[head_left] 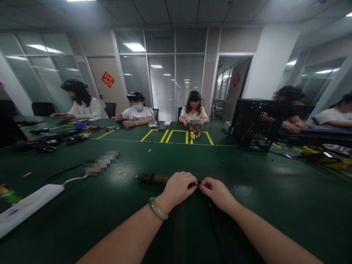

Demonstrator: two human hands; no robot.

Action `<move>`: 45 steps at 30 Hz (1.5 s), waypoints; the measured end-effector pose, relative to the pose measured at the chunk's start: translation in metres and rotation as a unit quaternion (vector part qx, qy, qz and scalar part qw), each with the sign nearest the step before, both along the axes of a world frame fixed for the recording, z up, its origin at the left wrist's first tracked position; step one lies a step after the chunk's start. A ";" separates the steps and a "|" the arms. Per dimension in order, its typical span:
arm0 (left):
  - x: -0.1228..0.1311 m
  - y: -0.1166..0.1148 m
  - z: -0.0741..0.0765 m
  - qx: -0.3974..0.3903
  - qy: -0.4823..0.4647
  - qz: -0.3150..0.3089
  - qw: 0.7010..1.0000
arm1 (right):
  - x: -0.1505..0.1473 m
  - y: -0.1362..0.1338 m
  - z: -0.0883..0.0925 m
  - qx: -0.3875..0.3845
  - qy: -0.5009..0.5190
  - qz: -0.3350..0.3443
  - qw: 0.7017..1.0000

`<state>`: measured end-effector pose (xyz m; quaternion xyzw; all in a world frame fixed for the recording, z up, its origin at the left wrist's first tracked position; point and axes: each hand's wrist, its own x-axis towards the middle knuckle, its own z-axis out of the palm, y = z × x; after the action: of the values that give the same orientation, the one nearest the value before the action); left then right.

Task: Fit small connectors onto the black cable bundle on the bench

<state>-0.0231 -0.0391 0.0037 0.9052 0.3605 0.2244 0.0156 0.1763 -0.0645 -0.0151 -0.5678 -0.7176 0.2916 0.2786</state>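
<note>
A dark cylindrical tool (pixel 159 179) with a narrow tip, much like an electric screwdriver, lies crosswise on the green table, tip to the left. My left hand (pixel 180 185) is closed over its right end, wearing a bangle (pixel 158 209) at the wrist. Close beside it, the thumb and fingers of my right hand (pixel 216 192) are pinched together. A small dark piece shows between the fingertips of both hands, its exact shape hidden. From under my right hand a dark cord (pixel 211 212) runs down toward me.
A white power strip (pixel 33 207) with a cable lies at left. Black cables and tools (pixel 52 137) are heaped farther back. An open black computer case (pixel 255 124) stands at back right, near a yellow item (pixel 316 152). Several people sit around the table, one behind a power supply (pixel 196 125).
</note>
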 end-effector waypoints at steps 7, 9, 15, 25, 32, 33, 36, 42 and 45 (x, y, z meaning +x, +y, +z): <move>0.001 -0.002 0.001 0.006 -0.004 0.000 1.000 | 0.000 0.002 0.000 0.011 0.010 0.000 1.000; 0.001 -0.003 0.002 0.007 -0.003 0.000 1.000 | 0.000 0.002 0.000 0.011 0.004 0.001 1.000; 0.002 -0.002 0.001 0.006 0.007 0.025 1.000 | 0.000 0.001 0.001 0.018 -0.007 0.003 1.000; 0.000 0.001 -0.002 0.013 0.001 -0.006 1.000 | 0.001 0.002 -0.002 0.038 0.005 0.007 0.999; -0.001 0.001 -0.002 0.009 0.000 -0.013 1.000 | 0.002 0.004 -0.004 0.044 -0.002 -0.001 0.999; -0.001 0.002 -0.003 0.009 0.002 -0.018 1.000 | 0.002 0.004 -0.005 0.044 -0.002 -0.003 0.999; -0.001 0.003 -0.004 0.009 0.001 -0.025 1.000 | 0.002 0.005 -0.007 0.039 0.000 -0.003 0.999; -0.001 0.001 -0.005 0.010 -0.012 -0.007 1.000 | 0.003 0.006 -0.007 0.037 -0.002 0.003 0.999; -0.001 0.001 -0.004 0.016 -0.003 -0.003 1.000 | 0.003 0.005 -0.007 0.044 -0.006 0.003 0.999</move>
<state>-0.0239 -0.0380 -0.0006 0.9058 0.3540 0.2328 0.0029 0.1792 -0.0591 -0.0219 -0.5548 -0.7330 0.2569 0.2980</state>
